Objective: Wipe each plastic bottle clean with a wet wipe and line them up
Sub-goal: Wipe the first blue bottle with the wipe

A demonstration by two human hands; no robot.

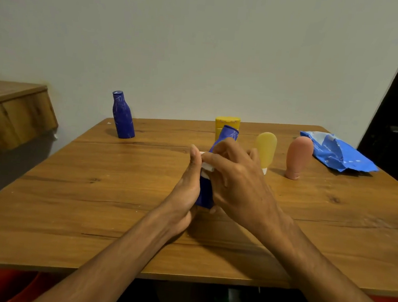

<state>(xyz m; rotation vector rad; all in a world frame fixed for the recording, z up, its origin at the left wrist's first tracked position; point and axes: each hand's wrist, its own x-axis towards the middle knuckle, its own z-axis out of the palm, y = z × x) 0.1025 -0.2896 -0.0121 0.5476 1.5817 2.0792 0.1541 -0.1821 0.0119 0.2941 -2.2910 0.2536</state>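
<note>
A dark blue plastic bottle (228,133) is held tilted above the middle of the wooden table (117,192). My left hand (187,188) grips its lower body from the left. My right hand (234,175) wraps over its upper body and presses a white wet wipe (207,166) against it; most of the wipe is hidden under the fingers. A second dark blue bottle (123,115) stands upright at the far left. A yellow bottle (227,123) stands behind the held one. A pale yellow tube (266,149) and a pink tube (298,157) stand on their caps to the right.
A blue wet wipe pack (342,153) lies at the far right of the table. A wooden shelf (11,108) juts from the wall on the left. Red containers (1,285) sit on the floor below the table's near edge.
</note>
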